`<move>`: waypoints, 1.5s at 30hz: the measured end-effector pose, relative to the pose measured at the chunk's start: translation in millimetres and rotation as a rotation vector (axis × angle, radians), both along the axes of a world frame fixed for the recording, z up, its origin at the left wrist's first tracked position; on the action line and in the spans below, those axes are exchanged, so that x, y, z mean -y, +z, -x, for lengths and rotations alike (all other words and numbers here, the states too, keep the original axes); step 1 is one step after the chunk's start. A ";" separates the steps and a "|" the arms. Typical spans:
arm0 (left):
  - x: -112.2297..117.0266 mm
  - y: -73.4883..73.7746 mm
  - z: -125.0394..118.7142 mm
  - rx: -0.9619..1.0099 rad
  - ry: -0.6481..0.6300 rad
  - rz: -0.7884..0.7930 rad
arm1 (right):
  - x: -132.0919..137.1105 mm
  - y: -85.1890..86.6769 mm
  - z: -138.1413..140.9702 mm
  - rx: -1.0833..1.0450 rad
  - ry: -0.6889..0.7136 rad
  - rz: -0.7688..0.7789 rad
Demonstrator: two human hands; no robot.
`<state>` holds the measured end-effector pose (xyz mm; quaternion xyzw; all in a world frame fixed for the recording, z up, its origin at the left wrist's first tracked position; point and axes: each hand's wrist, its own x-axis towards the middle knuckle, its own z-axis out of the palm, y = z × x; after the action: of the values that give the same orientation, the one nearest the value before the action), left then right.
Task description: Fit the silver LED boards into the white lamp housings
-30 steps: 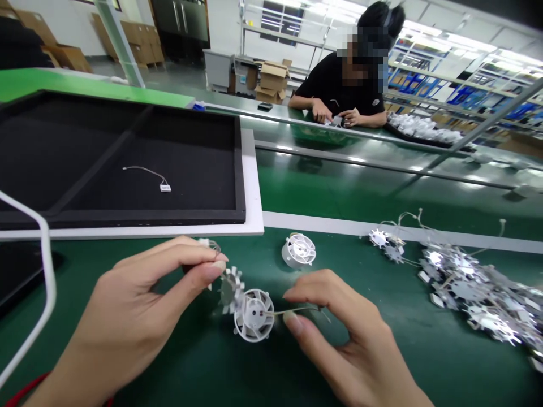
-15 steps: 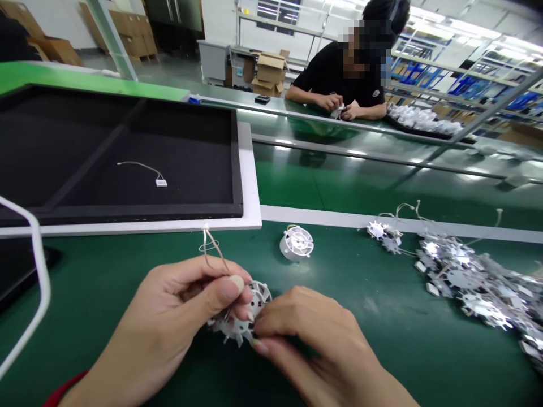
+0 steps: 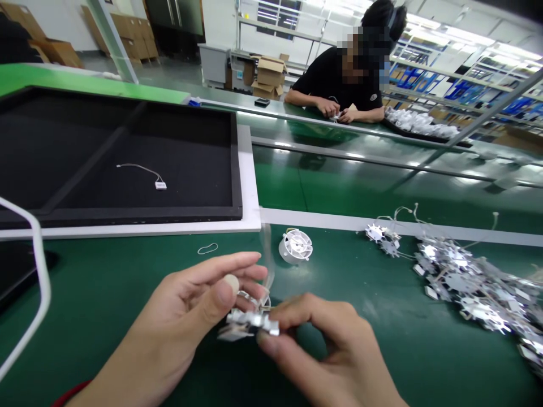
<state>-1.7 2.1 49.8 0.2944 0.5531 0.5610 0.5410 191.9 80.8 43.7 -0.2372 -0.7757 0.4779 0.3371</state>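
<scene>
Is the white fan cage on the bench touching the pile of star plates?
No, the white fan cage stands apart from the silver star plates, with green bench showing between them.

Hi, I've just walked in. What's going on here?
A person is pinching a shiny star-shaped metal plate between their left hand and right hand, with a blurred thin wire rising near it. A round white slotted housing sits on the green bench, near a heap of wired star plates. Across the bench, a co-worker handles something small.
</scene>
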 end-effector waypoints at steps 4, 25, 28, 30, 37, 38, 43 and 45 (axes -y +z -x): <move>4.9 -8.1 -3.8 0.049 -0.016 0.013 | -3.8 6.2 -6.7 0.012 -0.109 0.366; 0.6 -6.4 -5.3 0.005 -0.194 -0.058 | -5.9 1.8 -8.4 0.086 -0.238 -0.828; 4.1 -5.3 -4.3 -0.036 -0.165 -0.044 | -8.6 5.7 -9.0 0.103 -0.225 -0.888; 6.1 -4.2 -4.1 -0.053 -0.114 0.003 | -8.9 7.0 -9.9 0.117 -0.227 -0.882; 4.1 -0.7 -6.9 -0.103 -0.110 -0.025 | 1.2 4.8 -6.8 0.051 -0.256 -0.661; 3.9 -0.8 -6.8 -0.106 -0.123 -0.033 | 2.5 5.2 -4.9 0.036 -0.245 -0.640; 5.2 -0.6 -6.4 0.003 -0.200 -0.068 | 3.8 9.4 3.7 -0.030 -0.194 -0.545; 5.2 1.8 -7.7 0.093 -0.257 -0.079 | 1.2 11.5 4.3 -0.058 -0.127 -0.510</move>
<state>6.0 -3.1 51.5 0.3577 0.4624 0.5216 0.6215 187.6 79.6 55.1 -0.1789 -0.8447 0.2515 0.4374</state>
